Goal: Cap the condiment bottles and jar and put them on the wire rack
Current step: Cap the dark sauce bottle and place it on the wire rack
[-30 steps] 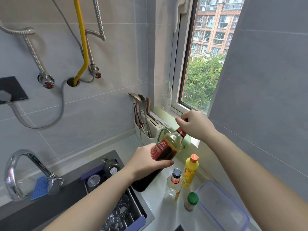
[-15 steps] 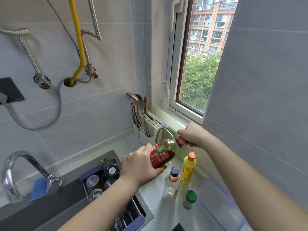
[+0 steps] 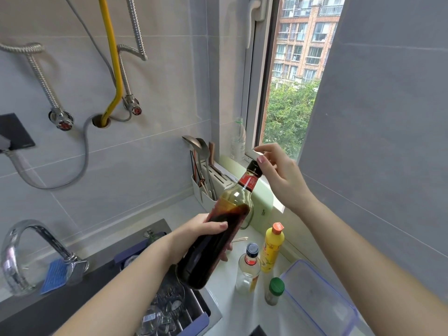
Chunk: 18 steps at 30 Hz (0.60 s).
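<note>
So the big dark-brown glass sauce bottle (image 3: 218, 238) is up in the air over the edge of the sink, tilted with its neck leaning up and to the right toward the window. It's mostly full of dark liquid, clear glass showing at the shoulder, a red label band round the neck and a dark cap (image 3: 254, 169) sitting on top. The left hand (image 3: 194, 236) is wrapped round the middle of the body, thumb across the front, fingers closed tight on it. The right hand (image 3: 276, 170) is up at the top, thumb tip touching the side of the cap, the other fingers loosely curled and spread above it, not really clamped on anything as far as I can tell.

Down on the pale tabletop (image 3: 232, 309), just right of the sink, there's a small clear glass bottle with a dark blue cap (image 3: 247, 267), a yellow plastic squeeze bottle with an orange cap (image 3: 274, 248) right beside it, and a little jar with a green lid (image 3: 274, 291) in front of those. All three standing upright with their tops on. A clear plastic tub with a blue rim (image 3: 317, 297) sits just to the right.
</note>
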Available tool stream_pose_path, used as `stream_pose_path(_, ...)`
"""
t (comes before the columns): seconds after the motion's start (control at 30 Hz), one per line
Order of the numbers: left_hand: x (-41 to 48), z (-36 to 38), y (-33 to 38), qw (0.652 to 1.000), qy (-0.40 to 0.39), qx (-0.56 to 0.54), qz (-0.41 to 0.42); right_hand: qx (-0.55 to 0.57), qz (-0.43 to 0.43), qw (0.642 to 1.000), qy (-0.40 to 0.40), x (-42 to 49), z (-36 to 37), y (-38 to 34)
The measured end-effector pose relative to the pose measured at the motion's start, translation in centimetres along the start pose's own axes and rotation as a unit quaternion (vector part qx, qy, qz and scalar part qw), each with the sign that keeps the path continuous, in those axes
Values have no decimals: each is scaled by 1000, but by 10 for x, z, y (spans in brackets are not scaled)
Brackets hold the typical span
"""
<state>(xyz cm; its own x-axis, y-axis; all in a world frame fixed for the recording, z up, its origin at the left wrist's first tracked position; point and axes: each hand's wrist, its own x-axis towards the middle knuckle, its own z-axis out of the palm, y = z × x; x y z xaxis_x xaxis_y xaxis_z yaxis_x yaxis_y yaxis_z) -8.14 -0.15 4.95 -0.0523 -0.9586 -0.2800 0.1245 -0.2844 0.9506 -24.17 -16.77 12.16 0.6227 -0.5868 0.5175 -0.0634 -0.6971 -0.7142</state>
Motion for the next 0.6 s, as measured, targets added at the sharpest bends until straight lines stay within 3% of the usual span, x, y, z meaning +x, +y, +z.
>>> stream_pose_path(0.17, -4, -3, -2, 971, -193, -132, -45, 14, -64, 998, -13, -2, 0, -12)
stream_pose_path(0.3, -6, -1, -3, 951, -280, -122, -45, -27, -96, 994, -45, -4, 1, -20)
stream_pose_path(0.5, -7, -3, -6, 958, -262, -103, -47, -46, -71, 994, -73, -5, 2, -18)
stream_pose_path(0.6, -9, -4, -1, 976, -203, -70, -39, -78, -36, 992, -96, -3, 1, -16)
